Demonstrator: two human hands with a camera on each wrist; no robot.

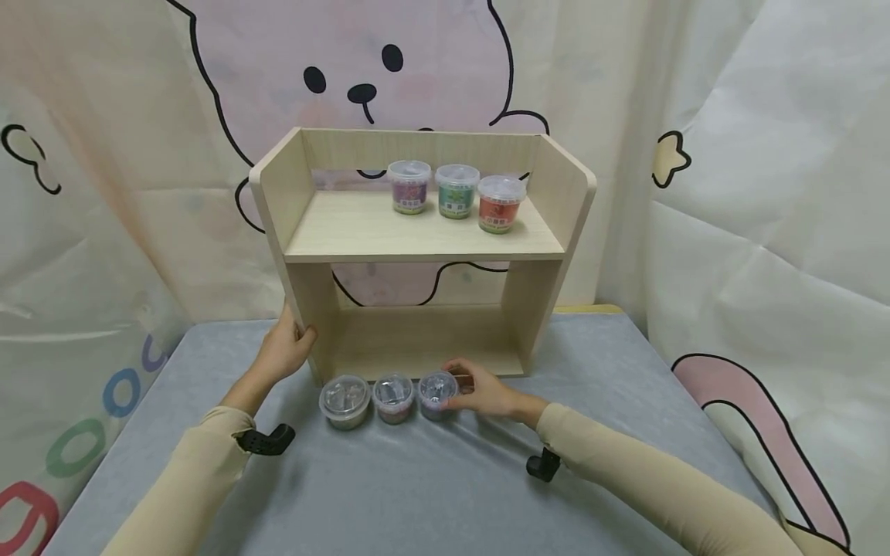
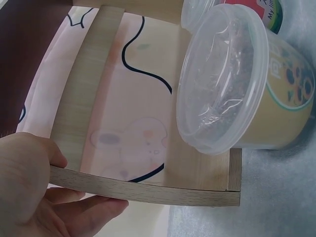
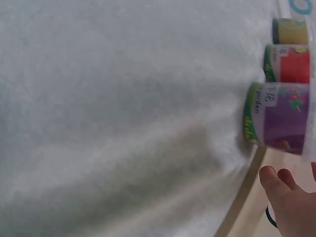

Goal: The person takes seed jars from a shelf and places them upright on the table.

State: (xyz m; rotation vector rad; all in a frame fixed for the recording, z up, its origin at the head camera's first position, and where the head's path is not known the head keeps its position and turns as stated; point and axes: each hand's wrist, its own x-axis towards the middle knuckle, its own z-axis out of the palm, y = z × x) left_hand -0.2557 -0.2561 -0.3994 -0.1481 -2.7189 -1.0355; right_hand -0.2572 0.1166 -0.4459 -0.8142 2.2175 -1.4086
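A pale wooden two-tier shelf (image 1: 417, 251) stands on the table. My left hand (image 1: 283, 346) grips the edge of its left side panel, thumb inside and fingers outside in the left wrist view. Three lidded plastic tubs sit in a row before the shelf: a yellow tub (image 2: 291, 94), a red tub (image 3: 295, 64) and a purple-labelled tub (image 3: 286, 117). My right hand (image 1: 490, 392) holds the lid of the purple-labelled tub, at the row's right end, between thumb and fingers. In the right wrist view only some fingertips (image 3: 268, 173) show beside it.
On the upper tier stand a purple tub (image 1: 409, 188), a green tub (image 1: 456, 191) and an orange-red tub (image 1: 498, 205), towards the right. A grey-blue cloth (image 1: 389, 494) covers the table. Printed curtains (image 1: 779, 193) hang behind and at both sides.
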